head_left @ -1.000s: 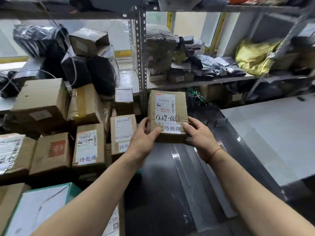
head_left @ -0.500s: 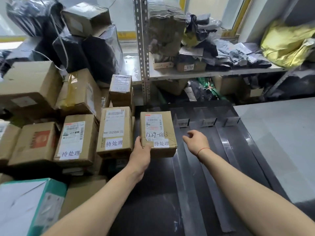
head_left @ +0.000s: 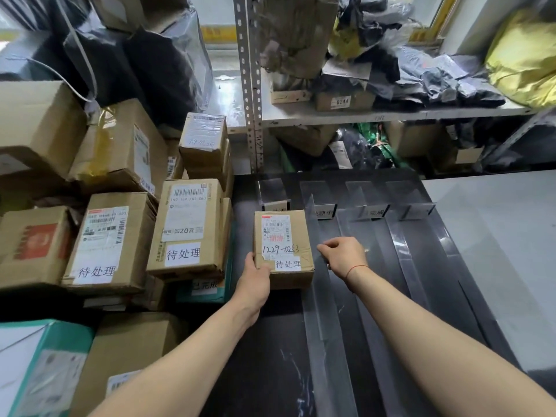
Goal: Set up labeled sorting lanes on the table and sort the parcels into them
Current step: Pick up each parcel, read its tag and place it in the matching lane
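Near the middle of the frame a small cardboard parcel (head_left: 282, 249) lies flat on the dark table (head_left: 270, 356), in the leftmost lane, just left of a clear divider strip (head_left: 316, 266). Its top carries a shipping label, the handwritten number 1229-0253 and a white sticker printed 待处理. The left hand (head_left: 255, 276) grips the parcel's lower left corner, thumb on top; its fingers are hidden under the box. The right hand (head_left: 343, 255) hovers just right of the parcel, apart from it, fingers loosely curled and holding nothing.

Beyond the parcel stand small lane label cards (head_left: 323, 212); the nearest is mostly hidden by the parcel, and the one on the far right is too faint to read, possibly blank. At the left of the frame is a stack of cardboard boxes (head_left: 186, 230), several with the same 待处理 sticker; the lowest boxes are cut off by the frame edge. At the upper right, a metal shelf (head_left: 361, 115) holds crumpled grey and yellow mailer bags (head_left: 436, 76).
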Action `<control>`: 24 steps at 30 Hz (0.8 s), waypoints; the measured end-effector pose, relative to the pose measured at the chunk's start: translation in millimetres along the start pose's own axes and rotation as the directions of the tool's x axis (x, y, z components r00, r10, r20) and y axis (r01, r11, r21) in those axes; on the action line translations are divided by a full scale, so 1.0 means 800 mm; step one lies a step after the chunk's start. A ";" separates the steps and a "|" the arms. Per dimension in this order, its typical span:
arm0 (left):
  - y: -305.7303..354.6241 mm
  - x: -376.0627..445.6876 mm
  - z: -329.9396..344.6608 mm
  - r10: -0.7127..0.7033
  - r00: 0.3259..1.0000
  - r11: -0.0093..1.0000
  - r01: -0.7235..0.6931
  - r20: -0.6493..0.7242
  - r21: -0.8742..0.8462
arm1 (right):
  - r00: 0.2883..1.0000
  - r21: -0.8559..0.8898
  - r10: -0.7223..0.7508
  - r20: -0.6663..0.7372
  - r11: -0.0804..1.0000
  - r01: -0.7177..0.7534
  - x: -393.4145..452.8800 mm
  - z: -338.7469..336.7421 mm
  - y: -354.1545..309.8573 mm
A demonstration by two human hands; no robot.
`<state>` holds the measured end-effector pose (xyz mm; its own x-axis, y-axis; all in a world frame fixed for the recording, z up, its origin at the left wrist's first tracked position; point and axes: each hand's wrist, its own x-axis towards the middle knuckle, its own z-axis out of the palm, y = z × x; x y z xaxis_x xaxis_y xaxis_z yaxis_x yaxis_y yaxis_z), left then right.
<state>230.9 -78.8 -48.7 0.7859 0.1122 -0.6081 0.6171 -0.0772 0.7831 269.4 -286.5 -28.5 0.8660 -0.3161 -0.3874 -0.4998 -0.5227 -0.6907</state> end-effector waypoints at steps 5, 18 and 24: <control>-0.002 0.014 0.010 -0.020 1.000 0.999 0.020 0.014 -0.036 | 1.000 0.017 -0.027 -0.010 0.999 0.027 0.000 0.002 0.009; 0.007 0.039 0.011 -0.027 0.997 0.989 0.016 0.073 0.144 | 0.997 -0.017 -0.081 -0.008 0.997 0.080 0.003 0.008 0.012; 0.023 0.027 0.006 -0.049 0.996 0.973 0.032 0.068 0.228 | 0.995 -0.040 -0.094 -0.021 0.995 0.093 -0.001 0.011 0.011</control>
<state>259.3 -82.8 -48.3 0.7558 0.0481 -0.6531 0.6351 -0.2971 0.7131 264.4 -283.8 -39.6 0.9087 -0.2817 -0.3080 -0.4170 -0.5811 -0.6989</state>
